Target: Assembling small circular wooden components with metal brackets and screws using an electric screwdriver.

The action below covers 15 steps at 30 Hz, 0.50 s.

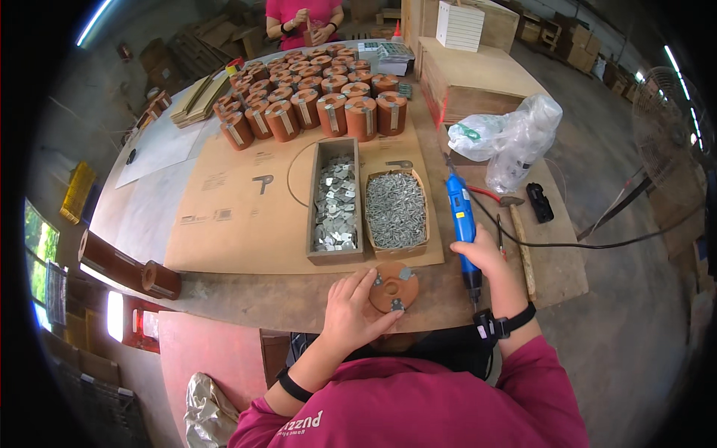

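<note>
A round reddish-brown wooden piece with a hole in its middle lies at the near table edge; small grey metal plates sit on its top. My left hand grips its left side, fingers along the rim and thumb by the nearest plate. To the right, my right hand is wrapped round a blue electric screwdriver, whose tip points down toward me, apart from the wooden piece. Beyond my left hand stand a grey wooden box of flat metal plates and a carton full of screws.
Many brown cylinders with metal strips stand at the far side, before a person in pink. A hammer, a black object, plastic bags and a black cord lie to the right. Two brown tubes lie at the left edge.
</note>
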### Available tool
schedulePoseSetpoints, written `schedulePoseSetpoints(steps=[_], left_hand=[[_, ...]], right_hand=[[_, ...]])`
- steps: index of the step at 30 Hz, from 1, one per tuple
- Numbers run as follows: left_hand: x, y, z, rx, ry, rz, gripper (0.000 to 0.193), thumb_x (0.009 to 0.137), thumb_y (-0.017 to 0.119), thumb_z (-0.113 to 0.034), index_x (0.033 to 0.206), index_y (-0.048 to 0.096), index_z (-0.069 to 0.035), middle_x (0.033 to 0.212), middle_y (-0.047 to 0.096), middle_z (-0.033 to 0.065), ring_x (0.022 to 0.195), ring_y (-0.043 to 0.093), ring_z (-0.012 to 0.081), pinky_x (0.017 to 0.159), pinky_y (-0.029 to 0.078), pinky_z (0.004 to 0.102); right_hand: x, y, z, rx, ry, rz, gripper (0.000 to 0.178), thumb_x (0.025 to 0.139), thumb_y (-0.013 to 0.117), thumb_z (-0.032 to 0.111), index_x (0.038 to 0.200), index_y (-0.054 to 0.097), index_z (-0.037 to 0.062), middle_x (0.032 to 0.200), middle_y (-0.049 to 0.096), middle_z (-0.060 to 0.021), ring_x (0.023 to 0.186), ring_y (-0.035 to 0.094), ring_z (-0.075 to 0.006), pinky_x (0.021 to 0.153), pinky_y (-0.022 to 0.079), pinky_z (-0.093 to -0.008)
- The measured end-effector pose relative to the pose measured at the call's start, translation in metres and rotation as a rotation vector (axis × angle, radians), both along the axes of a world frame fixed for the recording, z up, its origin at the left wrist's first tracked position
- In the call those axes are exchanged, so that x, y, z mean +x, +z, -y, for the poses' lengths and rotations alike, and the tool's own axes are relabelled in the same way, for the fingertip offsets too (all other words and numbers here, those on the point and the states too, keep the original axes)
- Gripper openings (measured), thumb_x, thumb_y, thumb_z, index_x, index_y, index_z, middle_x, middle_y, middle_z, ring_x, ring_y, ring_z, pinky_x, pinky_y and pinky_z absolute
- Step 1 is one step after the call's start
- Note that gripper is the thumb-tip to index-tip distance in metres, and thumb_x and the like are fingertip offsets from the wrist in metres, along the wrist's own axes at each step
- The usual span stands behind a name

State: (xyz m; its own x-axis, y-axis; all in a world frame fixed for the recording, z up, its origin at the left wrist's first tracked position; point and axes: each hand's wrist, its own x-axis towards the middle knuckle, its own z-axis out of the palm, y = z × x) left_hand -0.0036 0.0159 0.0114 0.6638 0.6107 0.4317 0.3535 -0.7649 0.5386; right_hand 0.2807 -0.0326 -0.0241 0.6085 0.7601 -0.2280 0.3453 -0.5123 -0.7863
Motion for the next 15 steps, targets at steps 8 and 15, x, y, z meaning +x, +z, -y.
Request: schedulePoseSetpoints(steps=[8, 15], left_hand=[[0.002, -0.003, 0.005, -0.09, 0.01, 0.085, 0.067, 0.057, 0.076, -0.026, 0.111, 0.048, 0.002, 0.105, 0.053, 0.019, 0.096, 0.052, 0.034, 0.082, 0.042, 0.0401], [0.008, 0.007, -0.008, -0.036, -0.109, -0.03, 0.074, 0.054, 0.078, -0.027, 0.115, 0.046, 0.001, 0.117, 0.046, 0.02, 0.106, 0.048, 0.0337, 0.088, 0.041, 0.0392]], right_hand=[[0.004, -0.012, -0.039, -0.158, 0.067, 0.215, 0.072, 0.06, 0.066, 0.02, 0.124, 0.037, 0.0002, 0.111, 0.052, -0.0216, 0.103, 0.052, -0.0327, 0.088, 0.04, -0.0358], [0.002, -0.003, -0.016, -0.072, 0.122, 0.35, 0.059, 0.073, 0.057, 0.03, 0.123, 0.039, 0.0025, 0.119, 0.045, -0.0246, 0.111, 0.045, -0.0349, 0.095, 0.035, -0.0378]])
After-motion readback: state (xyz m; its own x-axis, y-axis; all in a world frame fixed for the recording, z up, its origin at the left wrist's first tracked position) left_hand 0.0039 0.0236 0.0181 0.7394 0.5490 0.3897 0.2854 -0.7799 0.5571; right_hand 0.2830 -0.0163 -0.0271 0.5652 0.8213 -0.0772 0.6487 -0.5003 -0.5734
